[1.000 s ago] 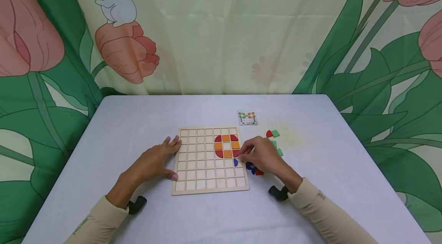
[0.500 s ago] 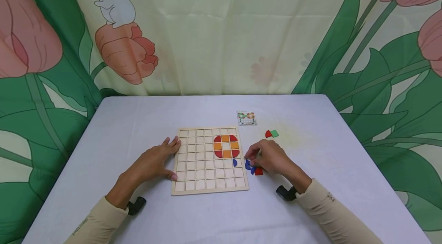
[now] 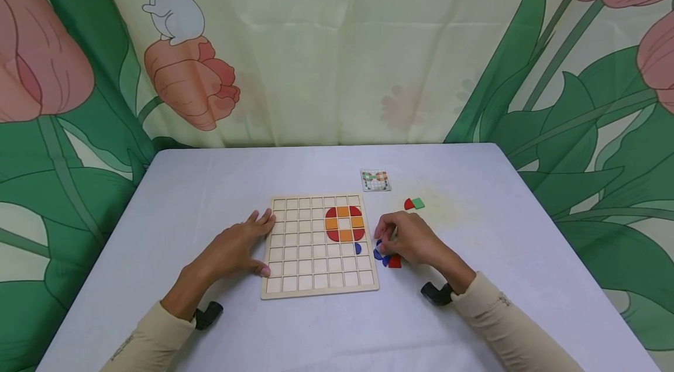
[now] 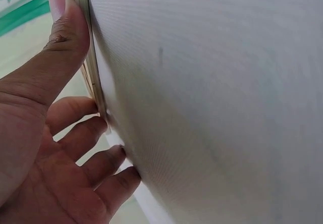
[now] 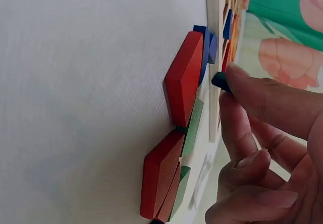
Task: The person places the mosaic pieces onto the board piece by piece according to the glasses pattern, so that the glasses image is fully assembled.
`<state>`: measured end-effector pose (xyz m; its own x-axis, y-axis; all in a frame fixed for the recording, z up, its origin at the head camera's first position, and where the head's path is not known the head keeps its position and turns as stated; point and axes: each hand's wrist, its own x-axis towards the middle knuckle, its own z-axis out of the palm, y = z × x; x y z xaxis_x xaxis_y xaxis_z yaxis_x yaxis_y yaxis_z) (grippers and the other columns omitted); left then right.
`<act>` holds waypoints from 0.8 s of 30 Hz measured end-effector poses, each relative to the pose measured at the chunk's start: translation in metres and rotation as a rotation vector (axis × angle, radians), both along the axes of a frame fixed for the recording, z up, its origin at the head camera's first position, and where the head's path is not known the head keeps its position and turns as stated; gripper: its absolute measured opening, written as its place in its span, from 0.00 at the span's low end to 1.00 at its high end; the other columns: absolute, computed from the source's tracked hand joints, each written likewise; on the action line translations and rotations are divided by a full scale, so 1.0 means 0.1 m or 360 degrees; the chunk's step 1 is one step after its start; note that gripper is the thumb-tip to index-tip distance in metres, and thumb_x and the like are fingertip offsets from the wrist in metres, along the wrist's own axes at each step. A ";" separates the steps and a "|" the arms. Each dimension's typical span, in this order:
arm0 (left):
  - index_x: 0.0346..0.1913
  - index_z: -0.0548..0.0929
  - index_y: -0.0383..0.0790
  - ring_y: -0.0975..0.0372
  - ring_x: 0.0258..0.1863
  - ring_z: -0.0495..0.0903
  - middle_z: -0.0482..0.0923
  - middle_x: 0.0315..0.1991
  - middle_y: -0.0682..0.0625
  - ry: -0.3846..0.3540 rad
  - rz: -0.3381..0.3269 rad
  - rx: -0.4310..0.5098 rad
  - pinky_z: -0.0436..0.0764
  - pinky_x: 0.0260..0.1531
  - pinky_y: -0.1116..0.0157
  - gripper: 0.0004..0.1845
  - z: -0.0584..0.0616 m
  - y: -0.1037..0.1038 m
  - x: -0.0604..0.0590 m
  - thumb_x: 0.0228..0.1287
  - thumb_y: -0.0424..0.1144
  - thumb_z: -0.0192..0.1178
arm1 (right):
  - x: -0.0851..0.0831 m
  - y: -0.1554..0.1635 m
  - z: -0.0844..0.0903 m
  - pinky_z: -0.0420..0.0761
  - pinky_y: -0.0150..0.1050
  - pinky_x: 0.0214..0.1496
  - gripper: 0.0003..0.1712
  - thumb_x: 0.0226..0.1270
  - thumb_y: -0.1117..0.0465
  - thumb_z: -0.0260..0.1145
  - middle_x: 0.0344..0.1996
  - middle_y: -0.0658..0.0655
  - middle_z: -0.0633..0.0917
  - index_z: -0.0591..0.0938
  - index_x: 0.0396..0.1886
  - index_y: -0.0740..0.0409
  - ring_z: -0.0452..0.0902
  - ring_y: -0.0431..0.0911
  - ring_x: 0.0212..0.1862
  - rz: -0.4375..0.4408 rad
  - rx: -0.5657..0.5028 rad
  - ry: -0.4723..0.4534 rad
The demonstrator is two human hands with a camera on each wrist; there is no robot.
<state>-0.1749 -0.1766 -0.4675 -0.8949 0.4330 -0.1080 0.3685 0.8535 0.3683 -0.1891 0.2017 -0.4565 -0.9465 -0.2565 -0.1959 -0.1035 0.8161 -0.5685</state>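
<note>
A square wooden grid board (image 3: 313, 295) lies on the table. In its upper right, red quarter-round pieces (image 3: 332, 212) and orange squares (image 3: 343, 212) form a ring, and a single blue piece (image 3: 358, 248) sits in a cell below. My left hand (image 3: 231, 249) rests at the board's left edge, fingers spread, thumb against the frame; the left wrist view shows the thumb (image 4: 59, 30) on the rim. Beside the right edge, my right hand (image 3: 408, 237) pinches a small dark blue piece (image 5: 220, 81) between thumb and index finger, just above loose blue pieces (image 3: 378, 254).
Near those blue pieces lies a red piece (image 3: 394, 261). Farther back are another red piece (image 3: 408, 203) and a green square (image 3: 418, 203). Behind the board lies a small pattern card (image 3: 375, 180). A printed curtain (image 3: 316, 68) hangs behind the white table (image 3: 237, 337).
My right hand has moved right, from the board's right edge to the loose blue pieces, and now pinches one. The left hand stays at the board's edge.
</note>
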 end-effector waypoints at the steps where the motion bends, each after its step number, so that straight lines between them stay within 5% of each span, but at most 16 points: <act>1: 0.77 0.60 0.40 0.41 0.77 0.54 0.53 0.79 0.43 0.0001 -0.0001 0.0002 0.68 0.63 0.37 0.64 0.00 0.00 0.00 0.33 0.55 0.80 | 0.00 0.01 0.00 0.77 0.37 0.31 0.11 0.53 0.61 0.80 0.24 0.47 0.81 0.86 0.32 0.45 0.75 0.44 0.32 -0.0005 -0.0019 -0.0003; 10: 0.77 0.60 0.40 0.40 0.77 0.55 0.53 0.79 0.43 0.0015 0.0000 0.0009 0.68 0.63 0.37 0.64 0.01 0.00 0.01 0.33 0.54 0.80 | 0.03 -0.01 0.01 0.77 0.36 0.29 0.11 0.54 0.59 0.79 0.26 0.46 0.81 0.83 0.30 0.45 0.75 0.44 0.32 -0.0039 -0.0053 0.0050; 24: 0.77 0.60 0.40 0.40 0.76 0.55 0.54 0.79 0.43 0.0010 0.0001 0.0022 0.68 0.63 0.37 0.64 0.01 0.00 0.02 0.33 0.55 0.80 | 0.08 -0.05 0.03 0.73 0.39 0.41 0.10 0.53 0.61 0.80 0.31 0.41 0.84 0.90 0.28 0.38 0.75 0.45 0.43 -0.0052 -0.0078 0.0111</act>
<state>-0.1728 -0.1768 -0.4663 -0.8959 0.4338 -0.0961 0.3704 0.8485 0.3779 -0.1808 0.1971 -0.4538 -0.9654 -0.2330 -0.1171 -0.1181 0.7912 -0.6001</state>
